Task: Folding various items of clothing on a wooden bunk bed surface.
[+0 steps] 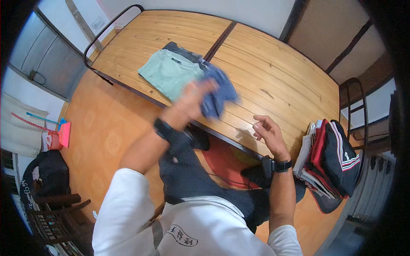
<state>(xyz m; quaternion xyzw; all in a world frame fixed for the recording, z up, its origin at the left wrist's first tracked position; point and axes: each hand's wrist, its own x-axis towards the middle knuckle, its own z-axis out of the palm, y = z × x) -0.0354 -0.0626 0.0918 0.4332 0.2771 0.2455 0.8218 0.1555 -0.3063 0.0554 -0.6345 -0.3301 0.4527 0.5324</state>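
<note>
My left hand (196,96), blurred by motion, has its thumb over a folded blue garment (221,86) and appears to grip its near left side. The garment's lower edge is blurred too. Beside it, partly behind the hand, lies a folded mint-green T-shirt (171,70) with a dark neck label. Dark grey clothing (182,51) shows from under the T-shirt's far edge. My right hand (269,132) hovers over the near edge of the slatted wooden bed (272,70), fingers loosely bent and apart, holding nothing.
A stack of folded clothes (330,156), black, red and pale, stands at the bed's right end. Metal rails (112,25) rise at the bed's left end. A red stool (224,163) is under the near edge. A pink dustpan (65,134) and dark chair (61,208) are on the left.
</note>
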